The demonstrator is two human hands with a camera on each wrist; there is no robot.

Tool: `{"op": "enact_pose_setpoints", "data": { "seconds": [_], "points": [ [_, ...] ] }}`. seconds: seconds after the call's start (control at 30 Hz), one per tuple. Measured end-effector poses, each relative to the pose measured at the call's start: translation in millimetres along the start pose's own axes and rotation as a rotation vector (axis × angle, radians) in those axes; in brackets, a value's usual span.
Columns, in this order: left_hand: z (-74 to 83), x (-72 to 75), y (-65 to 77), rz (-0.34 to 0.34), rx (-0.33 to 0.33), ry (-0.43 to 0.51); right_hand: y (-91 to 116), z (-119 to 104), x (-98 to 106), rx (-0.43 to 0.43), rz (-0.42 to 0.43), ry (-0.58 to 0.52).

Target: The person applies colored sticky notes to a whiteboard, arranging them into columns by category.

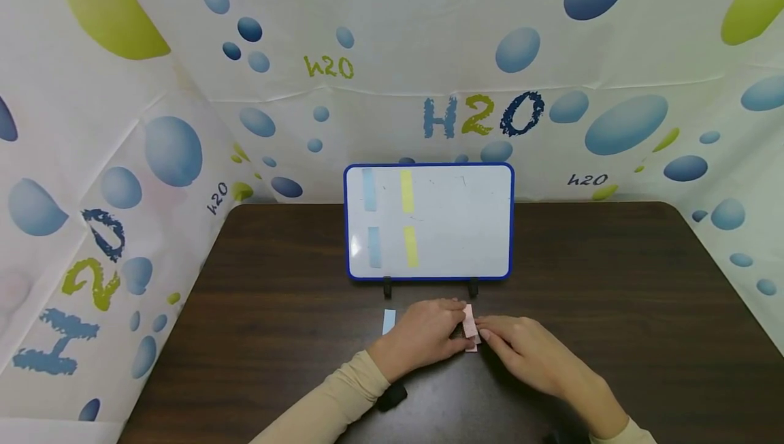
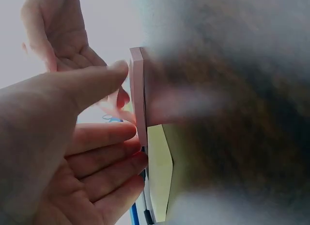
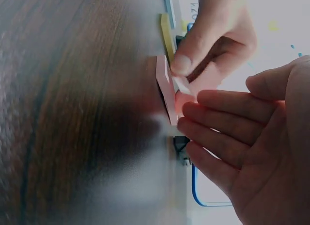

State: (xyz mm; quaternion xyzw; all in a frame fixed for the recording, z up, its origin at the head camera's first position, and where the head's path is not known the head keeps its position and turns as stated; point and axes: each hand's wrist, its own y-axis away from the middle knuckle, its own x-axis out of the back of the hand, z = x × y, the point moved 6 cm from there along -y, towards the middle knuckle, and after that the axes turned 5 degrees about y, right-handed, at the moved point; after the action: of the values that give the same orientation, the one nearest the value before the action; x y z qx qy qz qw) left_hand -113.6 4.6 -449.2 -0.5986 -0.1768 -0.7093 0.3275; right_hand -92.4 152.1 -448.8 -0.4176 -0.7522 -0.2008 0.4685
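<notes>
A small pink sticky note pad [image 1: 471, 349] lies on the dark table, a pink strip [image 1: 469, 321] angled over it. From the left, my left hand [image 1: 425, 331] holds the pad between thumb and forefinger; its thumb [image 3: 182, 65] rests at the pad's edge in the right wrist view. On the other side, my right hand [image 1: 529, 352] reaches in with straight fingers [image 3: 218, 133], their tips right at the pad and the thumb apart from them. A yellow pad [image 2: 159, 171] lies beside the pink one, and a light blue pad [image 1: 388, 321] shows left of my left hand.
Behind the hands a whiteboard [image 1: 459, 226] with a blue frame stands on black feet [image 1: 473, 287]. Two blue strips [image 1: 369, 190] and two yellow strips [image 1: 407, 192] stick to its left half. A patterned cloth [image 1: 392, 28] hangs behind the wooden table [image 1: 612, 280].
</notes>
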Motion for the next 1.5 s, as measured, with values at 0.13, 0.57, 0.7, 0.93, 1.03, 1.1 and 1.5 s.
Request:
{"op": "enact_pose_setpoints", "data": {
  "seconds": [0.13,0.57,0.7,0.93,1.03,1.1,1.5],
  "points": [
    [-1.0,-1.4,-0.7,-0.002,0.004,0.013,0,0,0,0.005,-0.004,-0.013],
    [2.0,-1.2,-1.6,0.07,-0.02,-0.02,0,-3,0,-0.017,0.044,0.072],
    [1.7,-1.3,-1.7,0.064,-0.015,-0.005,2,-8,3,-0.007,0.045,0.105],
    [0.4,-2.5,-2.0,0.037,-0.012,0.028,4,-18,1,0.079,0.028,0.092],
    [0.1,-3.8,-2.2,0.026,-0.016,0.044,3,-21,-5,0.128,0.019,0.117],
    [0.5,-4.2,-2.7,0.033,-0.022,0.048,3,-20,-9,0.132,0.005,0.135],
    [6.3,-1.8,-11.6,0.028,-0.04,-0.048,2,-19,-13,0.096,-0.085,0.113]
  ]
}}
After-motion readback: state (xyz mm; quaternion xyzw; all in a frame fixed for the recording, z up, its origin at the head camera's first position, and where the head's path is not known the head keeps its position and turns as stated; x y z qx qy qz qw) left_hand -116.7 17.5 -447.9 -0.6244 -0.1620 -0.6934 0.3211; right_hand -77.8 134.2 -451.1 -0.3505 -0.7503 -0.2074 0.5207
